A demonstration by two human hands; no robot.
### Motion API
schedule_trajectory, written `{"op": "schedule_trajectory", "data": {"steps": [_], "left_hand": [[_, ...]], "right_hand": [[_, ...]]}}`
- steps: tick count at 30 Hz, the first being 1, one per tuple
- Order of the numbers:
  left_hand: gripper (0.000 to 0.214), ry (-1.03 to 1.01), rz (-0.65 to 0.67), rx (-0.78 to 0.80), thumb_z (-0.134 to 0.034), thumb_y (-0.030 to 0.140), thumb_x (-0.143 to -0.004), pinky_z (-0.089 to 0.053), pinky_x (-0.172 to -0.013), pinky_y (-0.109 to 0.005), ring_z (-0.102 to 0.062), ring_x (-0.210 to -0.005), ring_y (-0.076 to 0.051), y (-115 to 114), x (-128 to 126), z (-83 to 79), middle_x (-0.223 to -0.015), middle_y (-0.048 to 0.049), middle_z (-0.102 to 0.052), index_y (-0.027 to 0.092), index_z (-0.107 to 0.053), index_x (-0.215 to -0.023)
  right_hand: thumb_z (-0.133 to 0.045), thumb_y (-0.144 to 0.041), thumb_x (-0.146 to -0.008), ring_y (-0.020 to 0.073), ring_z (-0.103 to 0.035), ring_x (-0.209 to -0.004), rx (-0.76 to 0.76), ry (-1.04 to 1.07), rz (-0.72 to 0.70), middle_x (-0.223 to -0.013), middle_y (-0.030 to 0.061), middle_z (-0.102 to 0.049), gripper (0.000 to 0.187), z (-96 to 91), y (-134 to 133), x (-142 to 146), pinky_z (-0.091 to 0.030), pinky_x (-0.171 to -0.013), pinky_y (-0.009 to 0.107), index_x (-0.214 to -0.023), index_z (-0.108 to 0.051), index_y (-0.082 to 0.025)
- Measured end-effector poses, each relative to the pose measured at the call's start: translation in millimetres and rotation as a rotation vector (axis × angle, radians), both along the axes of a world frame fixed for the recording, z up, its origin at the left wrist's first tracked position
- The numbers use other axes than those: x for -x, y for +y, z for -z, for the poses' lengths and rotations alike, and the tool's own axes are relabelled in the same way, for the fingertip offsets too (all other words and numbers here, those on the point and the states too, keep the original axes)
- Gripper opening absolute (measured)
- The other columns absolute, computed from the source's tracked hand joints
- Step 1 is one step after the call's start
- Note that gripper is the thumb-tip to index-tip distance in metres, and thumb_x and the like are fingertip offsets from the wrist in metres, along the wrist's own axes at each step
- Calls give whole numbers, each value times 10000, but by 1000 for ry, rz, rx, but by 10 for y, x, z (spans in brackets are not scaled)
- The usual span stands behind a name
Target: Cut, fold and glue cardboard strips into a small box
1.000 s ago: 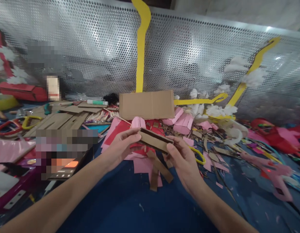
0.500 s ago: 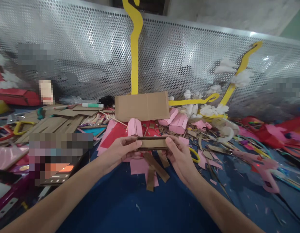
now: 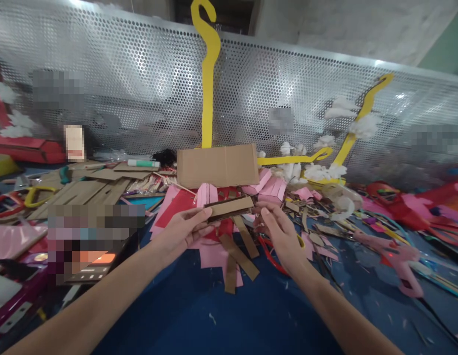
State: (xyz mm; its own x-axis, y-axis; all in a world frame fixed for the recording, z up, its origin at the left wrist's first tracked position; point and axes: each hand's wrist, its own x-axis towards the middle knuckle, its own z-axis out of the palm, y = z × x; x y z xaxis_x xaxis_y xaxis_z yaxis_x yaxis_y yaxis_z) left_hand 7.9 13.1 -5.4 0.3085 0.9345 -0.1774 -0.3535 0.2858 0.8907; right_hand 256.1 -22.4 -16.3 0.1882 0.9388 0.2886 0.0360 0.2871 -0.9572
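My left hand [image 3: 190,224] grips the left end of a narrow, shallow cardboard box [image 3: 231,208], thumb on its front face. The box tilts, its right end higher. Just past that end, my right hand [image 3: 277,224] is apart from it, fingers loosely spread with nothing between them. Below the hands lie several brown cardboard strips [image 3: 244,264] over pink paper [image 3: 210,256]. Behind the box stands a small pink paper-covered piece [image 3: 207,194]. Red-handled scissors [image 3: 271,256] show partly beneath my right hand.
A larger cardboard box [image 3: 217,165] with a yellow hook-shaped strip [image 3: 207,88] stands behind. A pink glue gun [image 3: 394,254] lies right, its cord trailing. Cardboard sheets [image 3: 88,195] are stacked left, near a glue stick [image 3: 143,163]. A perforated metal panel [image 3: 147,74] runs along the back.
My right hand has let go of the narrow box and moved slightly right. The box, held by my left hand alone, has tilted up at its right end.
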Motion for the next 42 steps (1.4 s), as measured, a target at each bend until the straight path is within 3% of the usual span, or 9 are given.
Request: {"op": "schedule_trajectory", "data": {"steps": [4, 9, 15, 20, 24, 30, 37, 42], "left_hand": [[218, -3, -15, -54, -856, 255, -829, -639, -787, -182, -780, -815, -128, -24, -23, 12, -1112, -93, -805, 153, -759, -996], [428, 80, 31, -142, -898, 321, -775, -668, -746, -274, -785, -833, -184, -63, -37, 1, -1198, -125, -764, 167, -725, -1135], [483, 119, 85, -150, -882, 384, -788, -680, -795, -374, -772, -863, -209, -86, -22, -22, -1224, -132, -745, 183, -700, -1188], [431, 96, 71, -133, -897, 361, -772, -670, -800, -342, -773, -810, -181, -68, -5, 5, -1172, -121, -762, 165, -723, -1114], [437, 95, 88, -131, -891, 357, -779, -669, -771, -347, -771, -786, -181, -65, 2, 3, -1197, -123, -760, 179, -723, -1141], [389, 74, 89, -227, -881, 335, -790, -620, -847, -267, -771, -931, -186, -65, 6, -39, -1108, -93, -799, 182, -746, -1121], [494, 193, 45, -349, -886, 343, -765, -617, -892, -370, -766, -1007, -261, -49, -11, -18, -1145, -132, -797, 162, -727, -1196], [484, 189, 5, -401, -905, 299, -729, -609, -921, -370, -750, -1061, -275, -79, -52, -71, -1154, -124, -798, 164, -735, -1162]], "right_hand": [[-690, -505, -937, 223, -646, -844, -76, -80, -40, -1077, 51, -720, 302, -85, -74, 90, -552, -757, 366, -1147, -694, -287], [-707, -467, -939, 239, -659, -1045, -66, -35, -101, -1261, 43, -693, 364, -75, -86, 85, -560, -816, 353, -1267, -647, -322], [-745, -493, -900, 194, -669, -807, 67, 205, -206, -1055, 23, -730, 365, -16, -75, 119, -555, -726, 331, -1200, -689, -293], [-763, -462, -892, 172, -638, -715, 58, 279, -205, -908, 5, -707, 297, -37, -90, 145, -535, -687, 315, -1112, -712, -268], [-765, -471, -884, 190, -654, -737, 54, 273, -201, -946, 19, -735, 340, -48, -97, 154, -540, -689, 325, -1157, -704, -278], [-748, -440, -905, 173, -644, -712, 40, 278, -216, -954, 11, -734, 304, -74, -109, 158, -526, -689, 315, -1161, -701, -283], [-777, -449, -866, 155, -612, -677, 78, 275, -198, -897, -7, -691, 308, -39, -110, 157, -525, -657, 297, -1104, -694, -272], [-804, -414, -850, 142, -608, -730, 69, 323, -188, -987, -9, -682, 345, -45, -126, 192, -533, -660, 274, -1152, -689, -291]]}}
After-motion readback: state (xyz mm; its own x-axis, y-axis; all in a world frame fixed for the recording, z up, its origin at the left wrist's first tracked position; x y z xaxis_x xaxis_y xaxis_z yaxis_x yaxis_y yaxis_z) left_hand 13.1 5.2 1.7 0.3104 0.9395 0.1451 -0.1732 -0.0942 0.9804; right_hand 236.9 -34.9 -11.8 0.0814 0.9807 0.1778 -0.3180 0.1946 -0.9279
